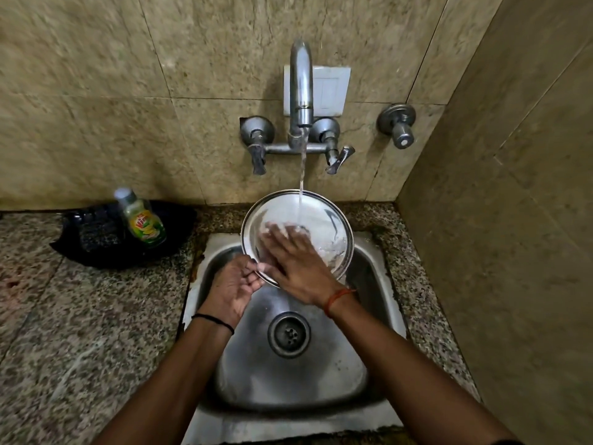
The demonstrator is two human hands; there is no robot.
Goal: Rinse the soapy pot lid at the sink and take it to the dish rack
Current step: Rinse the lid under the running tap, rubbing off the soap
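Steel pot lid [321, 216] held tilted over the sink [385, 319], under the running stream from the wall tap [301, 88]. Left hand [236, 285] pinching its lower rim with curled fingers; right hand [293, 261] laid flat on its soapy face, fingers straight and spread. Green dish-soap bottle [142, 220] standing on the granite counter [80, 332], left of the sink.

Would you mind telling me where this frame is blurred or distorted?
Head view: the right hand rubbing the pot lid is motion-smeared at the fingertips; the wall tiles are blurred; the wide lens bends the sink edges outward.
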